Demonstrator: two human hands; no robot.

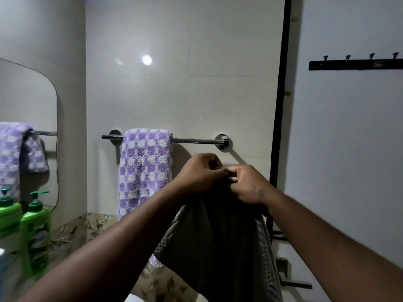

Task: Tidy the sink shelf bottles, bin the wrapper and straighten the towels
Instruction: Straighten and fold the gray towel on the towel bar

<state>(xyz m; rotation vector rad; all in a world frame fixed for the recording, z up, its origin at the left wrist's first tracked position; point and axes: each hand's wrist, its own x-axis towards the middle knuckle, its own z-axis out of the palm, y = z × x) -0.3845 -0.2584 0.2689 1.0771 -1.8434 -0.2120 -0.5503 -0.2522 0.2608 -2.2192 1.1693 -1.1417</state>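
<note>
Dark grey waffle-weave towel [229, 247]: off the bar, hanging in the air from its top edge, just below and in front of the right end of the chrome wall towel rail [196, 140]. No contact with the rail as far as I can tell. The bulk drapes down between the forearms and the lower end runs out of frame.

Handling, my read: soft, limp, light to moderate weight, zero stiffness, so it goes wherever gravity takes it. The textured weave isn't slippery, so a pinch is enough. Nothing fragile. Best hold is the top hem at two points, spread toward the corners so it opens flat before going over the bar. Bunched as it is now, it would land as a wad.

Left hand [199, 173]: fingers curled tight, pinching the towel's top edge. Right hand [250, 186]: same, thumb and fingers clamped on the bunched edge just beside the left. The two hands nearly touch.

Rail: a purple-and-white dotted terry towel [145, 168] is draped over the left part, hanging fairly straight. The grey one likely goes on the right part, toward the right bracket.

Further out: green plastic pump bottles [36, 225] at the left edge of frame, under a rounded wall mirror [28, 101] that reflects the dotted towel. A black hook strip [355, 64] is on the white door [349, 149] at right.
</note>
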